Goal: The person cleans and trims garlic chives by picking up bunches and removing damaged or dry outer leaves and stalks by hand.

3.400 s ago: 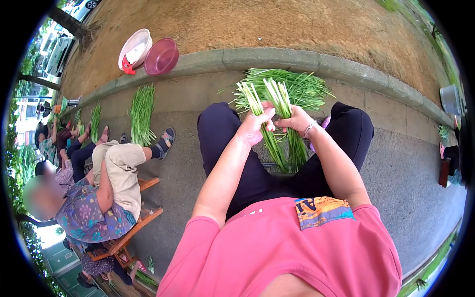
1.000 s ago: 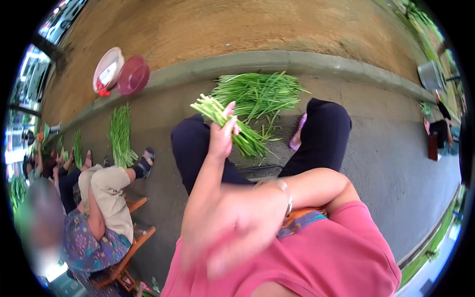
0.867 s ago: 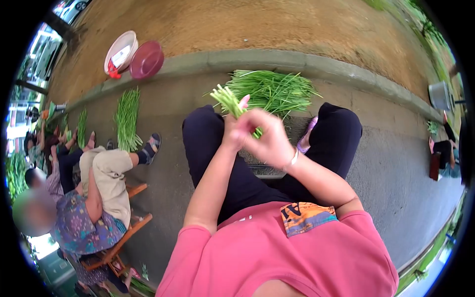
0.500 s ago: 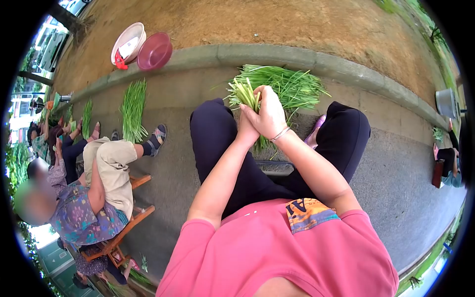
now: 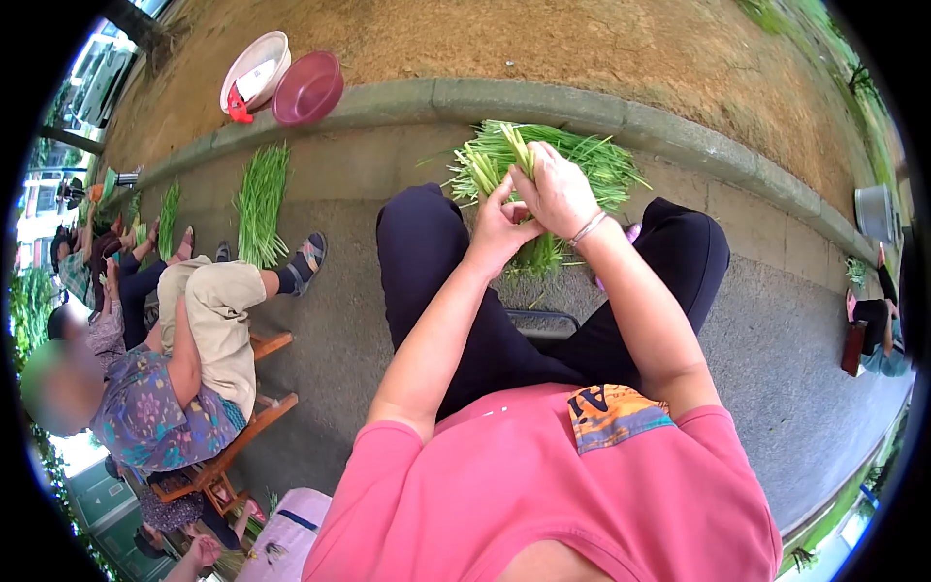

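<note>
My left hand [image 5: 500,229] is closed around a bunch of what look like garlic chives [image 5: 479,171], pale cut ends pointing up and away from me. Right beside it, my right hand [image 5: 564,192], with a bracelet at the wrist, pinches a smaller part of the stalks [image 5: 518,147]. The two hands touch near the fingers. Beyond and below them, a spread pile of long green chives [image 5: 592,163] lies on the pavement by the kerb. Green leaf ends [image 5: 539,256] show beneath my hands.
A concrete kerb [image 5: 407,101] runs across beyond the pile. Two basins, one white [image 5: 274,56] and one dark pink [image 5: 308,89], stand at the kerb. Another chive pile [image 5: 260,209] lies left, near a seated person [image 5: 208,330]. A metal pot [image 5: 875,213] stands far right.
My hands have come apart slightly; my right hand has moved right with some stalks split from the bunch. A lilac garment has come into view at the lower left.
</note>
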Available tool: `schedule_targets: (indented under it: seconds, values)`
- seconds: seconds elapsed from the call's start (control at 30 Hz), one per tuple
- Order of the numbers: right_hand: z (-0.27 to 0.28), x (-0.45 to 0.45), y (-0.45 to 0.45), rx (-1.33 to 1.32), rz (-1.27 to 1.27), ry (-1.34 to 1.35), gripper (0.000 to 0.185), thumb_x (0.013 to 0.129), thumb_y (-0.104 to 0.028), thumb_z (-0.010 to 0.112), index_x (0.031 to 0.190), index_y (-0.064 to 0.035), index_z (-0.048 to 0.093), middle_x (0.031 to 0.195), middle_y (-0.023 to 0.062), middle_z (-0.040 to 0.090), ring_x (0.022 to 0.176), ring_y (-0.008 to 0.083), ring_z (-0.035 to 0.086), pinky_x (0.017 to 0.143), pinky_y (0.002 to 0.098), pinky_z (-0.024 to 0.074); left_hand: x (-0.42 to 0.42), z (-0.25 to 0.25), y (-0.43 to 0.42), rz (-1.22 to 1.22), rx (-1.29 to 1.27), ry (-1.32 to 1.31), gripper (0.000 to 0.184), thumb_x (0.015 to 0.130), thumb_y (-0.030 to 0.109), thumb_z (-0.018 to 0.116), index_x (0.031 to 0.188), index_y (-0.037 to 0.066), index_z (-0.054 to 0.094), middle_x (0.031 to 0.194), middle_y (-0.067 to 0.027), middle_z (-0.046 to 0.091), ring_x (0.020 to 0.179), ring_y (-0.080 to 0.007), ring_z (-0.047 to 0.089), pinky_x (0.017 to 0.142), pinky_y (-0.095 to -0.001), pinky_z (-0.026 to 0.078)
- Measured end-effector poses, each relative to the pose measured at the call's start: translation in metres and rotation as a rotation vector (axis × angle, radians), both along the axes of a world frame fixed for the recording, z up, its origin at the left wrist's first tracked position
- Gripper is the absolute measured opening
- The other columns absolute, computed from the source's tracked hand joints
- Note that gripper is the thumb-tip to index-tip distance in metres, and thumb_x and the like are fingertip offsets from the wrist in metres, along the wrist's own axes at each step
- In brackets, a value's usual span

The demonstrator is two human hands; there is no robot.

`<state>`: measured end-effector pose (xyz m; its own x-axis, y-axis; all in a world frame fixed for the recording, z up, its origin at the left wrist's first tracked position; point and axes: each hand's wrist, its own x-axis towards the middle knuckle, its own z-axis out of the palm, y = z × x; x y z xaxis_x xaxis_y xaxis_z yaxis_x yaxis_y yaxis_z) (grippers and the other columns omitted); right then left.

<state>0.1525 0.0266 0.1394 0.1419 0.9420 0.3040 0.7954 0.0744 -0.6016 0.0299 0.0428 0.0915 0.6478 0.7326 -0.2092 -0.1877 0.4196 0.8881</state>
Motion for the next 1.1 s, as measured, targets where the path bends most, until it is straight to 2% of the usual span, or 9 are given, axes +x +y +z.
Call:
schedule_targets:
  seconds: [0.2,0.27,0.4,0.43,0.57,0.67,0.73,0.87,1.1]
  values:
    - [0.023,-0.004,0.016,-0.184,0.106,-0.371,0.021,0.08,-0.022,0.052,0.082,-0.0018,0.049,0.078,0.0145,0.054,0.068,0.031,0.059,0.06,0.0376,0.0481,0.002,-0.003,0.002,0.007,0.042,0.057,0.049,0.068,-0.006,0.068,0.11,0.004,0.046,0.1,-0.0061,0.058,0.09,-0.014,0.056,0.079,-0.0282,0.046]
    - [0.021,-0.012,0.021,-0.173,0.267,-0.486,0.014,0.075,-0.015,0.051,0.082,-0.0025,0.053,0.079,0.0137,0.059,0.069,0.0261,0.063,0.057,0.035,0.0509,0.001,-0.002,0.004,0.012,0.096,0.128,0.048,0.069,-0.002,0.068,0.11,0.006,0.045,0.105,-0.0043,0.054,0.095,-0.014,0.053,0.083,-0.0303,0.043]
    - [0.02,-0.027,0.028,-0.119,0.316,-0.477,0.015,0.078,-0.017,0.047,0.082,-0.0036,0.054,0.079,0.013,0.059,0.068,0.0254,0.063,0.056,0.035,0.0506,0.003,0.002,0.006,0.082,-0.116,-0.106,0.046,0.073,0.005,0.066,0.113,0.008,0.043,0.11,-0.0034,0.051,0.101,-0.0146,0.049,0.087,-0.0324,0.041]
    - [0.02,-0.031,0.027,-0.116,0.309,-0.5,0.022,0.076,-0.025,0.057,0.081,-0.0045,0.05,0.077,0.0107,0.056,0.069,0.0237,0.062,0.058,0.0323,0.0492,0.003,0.001,0.007,0.09,-0.164,-0.155,0.043,0.076,0.009,0.064,0.114,0.008,0.042,0.111,-0.0031,0.049,0.104,-0.0148,0.047,0.089,-0.0328,0.04]
    - [0.029,-0.032,0.023,-0.189,0.312,-0.425,0.028,0.075,-0.028,0.06,0.087,-0.0038,0.051,0.081,0.0127,0.057,0.075,0.0261,0.061,0.064,0.0344,0.0492,0.004,-0.001,0.005,0.146,-0.25,-0.159,0.037,0.083,0.019,0.058,0.114,0.009,0.042,0.11,-0.0026,0.049,0.105,-0.0156,0.047,0.091,-0.0339,0.039]
    - [0.041,-0.008,0.018,0.009,0.306,-0.085,0.046,0.071,-0.029,0.067,0.105,-0.0032,0.052,0.096,0.0165,0.057,0.092,0.0309,0.054,0.078,0.0379,0.0451,-0.003,-0.008,0.012,0.09,-0.315,-0.326,0.02,0.083,0.013,0.057,0.1,0.007,0.05,0.093,-0.0017,0.053,0.082,-0.0128,0.053,0.073,-0.028,0.044]
    - [0.048,0.019,0.011,0.206,0.195,-0.053,0.038,0.072,-0.022,0.067,0.102,-0.0017,0.055,0.093,0.0136,0.059,0.084,0.0249,0.058,0.072,0.0325,0.0466,-0.008,0.009,0.012,0.125,-0.323,-0.383,0.01,0.084,0.017,0.056,0.082,0.007,0.057,0.087,-0.0009,0.053,0.068,-0.0094,0.046,0.059,-0.0232,0.037]
    - [0.013,0.079,-0.016,0.088,-0.12,0.444,0.018,0.081,-0.017,0.06,0.091,-0.001,0.06,0.075,0.0029,0.061,0.064,0.0093,0.055,0.062,0.0212,0.0456,-0.014,0.006,0.02,0.111,-0.361,-0.477,0.016,0.084,0.019,0.056,0.074,0.005,0.057,0.089,-0.0015,0.052,0.065,-0.0111,0.045,0.058,-0.023,0.037]
    - [-0.022,0.121,-0.066,0.052,-0.222,1.061,0.015,0.086,-0.017,0.054,0.086,-0.0037,0.06,0.07,0.0003,0.058,0.059,0.0052,0.05,0.053,0.0181,0.0405,-0.018,-0.004,0.025,0.141,-0.491,-0.562,0.02,0.084,0.021,0.053,0.073,0.004,0.052,0.095,-0.0067,0.054,0.056,-0.0139,0.042,0.073,-0.0319,0.041]
